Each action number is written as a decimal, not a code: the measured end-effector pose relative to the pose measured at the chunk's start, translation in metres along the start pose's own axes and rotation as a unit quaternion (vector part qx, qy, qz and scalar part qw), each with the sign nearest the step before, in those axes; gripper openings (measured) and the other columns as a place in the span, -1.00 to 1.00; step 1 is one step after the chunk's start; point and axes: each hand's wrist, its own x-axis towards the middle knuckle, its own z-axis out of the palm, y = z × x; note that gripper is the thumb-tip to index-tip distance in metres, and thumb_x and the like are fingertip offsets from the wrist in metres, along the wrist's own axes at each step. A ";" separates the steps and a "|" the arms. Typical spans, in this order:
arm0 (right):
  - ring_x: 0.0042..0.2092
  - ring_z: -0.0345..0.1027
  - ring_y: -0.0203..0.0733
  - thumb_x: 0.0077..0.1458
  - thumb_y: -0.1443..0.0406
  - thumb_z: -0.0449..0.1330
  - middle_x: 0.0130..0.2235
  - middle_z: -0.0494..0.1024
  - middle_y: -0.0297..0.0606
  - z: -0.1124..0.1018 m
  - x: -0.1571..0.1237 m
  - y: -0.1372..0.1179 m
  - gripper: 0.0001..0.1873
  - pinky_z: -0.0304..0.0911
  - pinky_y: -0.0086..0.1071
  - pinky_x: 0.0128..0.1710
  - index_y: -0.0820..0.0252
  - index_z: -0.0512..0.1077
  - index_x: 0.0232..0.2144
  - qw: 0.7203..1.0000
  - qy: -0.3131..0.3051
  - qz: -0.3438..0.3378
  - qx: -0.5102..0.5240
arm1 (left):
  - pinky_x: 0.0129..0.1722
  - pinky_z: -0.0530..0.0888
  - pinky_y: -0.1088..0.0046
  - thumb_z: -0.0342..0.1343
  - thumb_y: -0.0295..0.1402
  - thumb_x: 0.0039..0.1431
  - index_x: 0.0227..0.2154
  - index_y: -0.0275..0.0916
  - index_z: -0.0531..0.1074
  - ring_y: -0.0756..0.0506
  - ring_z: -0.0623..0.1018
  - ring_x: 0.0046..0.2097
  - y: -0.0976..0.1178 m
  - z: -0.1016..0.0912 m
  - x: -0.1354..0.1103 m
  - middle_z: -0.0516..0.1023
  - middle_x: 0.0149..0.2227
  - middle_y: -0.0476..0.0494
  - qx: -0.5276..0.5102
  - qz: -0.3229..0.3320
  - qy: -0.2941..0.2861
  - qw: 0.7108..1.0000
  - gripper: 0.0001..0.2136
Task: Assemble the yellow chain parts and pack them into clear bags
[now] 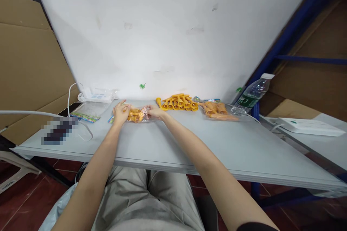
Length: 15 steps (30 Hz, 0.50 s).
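A clear plastic bag (137, 116) with yellow horn-shaped plastic pieces inside lies on the grey table. My left hand (121, 113) is at the bag's left end, its thumb and fingers on the plastic; a colourful printed edge shows beneath it. At the right end, my right hand (155, 112) is closed on the crinkled film, its fingertips partly hidden. Just beyond that hand, against the white panel, is a pile of loose yellow horn-shaped pieces (180, 103). Farther right lies another filled bag (217, 111) with similar pieces and a printed header.
A flat bag with a printed header (86, 116), a white power strip (96, 96) and a cable lie at the left. A water bottle (252, 94) leans at the right by a blue frame. Another white power strip (311, 126) rests on the neighbouring surface. Cardboard (29, 65) stands at left.
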 end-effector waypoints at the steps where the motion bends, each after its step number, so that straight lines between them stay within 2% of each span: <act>1: -0.65 0.23 -0.39 -0.14 0.55 0.16 -0.67 0.42 -0.45 0.000 0.000 0.001 -0.77 0.19 -0.53 -0.60 0.20 0.34 -0.41 1.000 0.005 -0.004 -0.023 | 0.28 0.17 0.07 0.03 -0.35 0.19 -0.19 -0.10 0.57 -0.18 0.38 0.19 -0.002 0.000 0.001 0.43 0.16 -0.08 0.006 -0.014 0.011 1.000 -0.77; 6: -0.66 0.22 -0.40 -0.11 0.49 0.23 -0.65 0.45 -0.46 0.001 -0.001 0.003 -0.77 0.11 -0.53 -0.63 0.17 0.29 -0.40 0.998 0.021 -0.009 -0.058 | 0.21 0.25 0.04 0.04 -0.39 0.16 0.04 -0.16 0.43 -0.28 0.36 0.20 -0.012 0.001 0.001 0.40 0.17 -0.21 0.054 -0.086 0.005 0.995 -0.63; 11: -0.58 0.31 -0.35 0.08 0.33 0.17 -0.56 0.49 -0.37 0.004 -0.006 0.001 -0.89 0.14 -0.50 -0.56 0.16 0.29 -0.45 0.994 0.099 -0.032 -0.038 | 0.20 0.30 0.21 -0.05 -0.43 0.19 0.07 -0.20 0.40 -0.21 0.38 0.18 -0.021 0.007 0.002 0.41 0.15 -0.24 0.039 -0.077 -0.013 0.996 -0.61; 13: -0.50 0.36 -0.33 0.17 0.22 0.09 -0.50 0.53 -0.30 0.004 -0.012 0.001 -0.80 0.19 -0.49 -0.48 0.18 0.33 -0.46 0.990 0.128 -0.059 -0.033 | 0.20 0.30 0.23 -0.09 -0.45 0.19 0.06 -0.19 0.42 -0.19 0.38 0.18 -0.024 0.010 0.003 0.42 0.14 -0.23 0.035 -0.074 -0.003 0.997 -0.61; 15: -0.39 0.42 -0.28 0.18 0.13 0.07 -0.43 0.55 -0.26 0.004 -0.019 0.003 -0.70 0.25 -0.45 -0.35 0.20 0.39 -0.48 0.985 0.132 -0.095 -0.060 | 0.20 0.31 0.18 -0.11 -0.46 0.19 0.04 -0.16 0.44 -0.21 0.39 0.17 -0.025 0.011 0.003 0.43 0.13 -0.22 0.041 -0.081 0.010 0.996 -0.61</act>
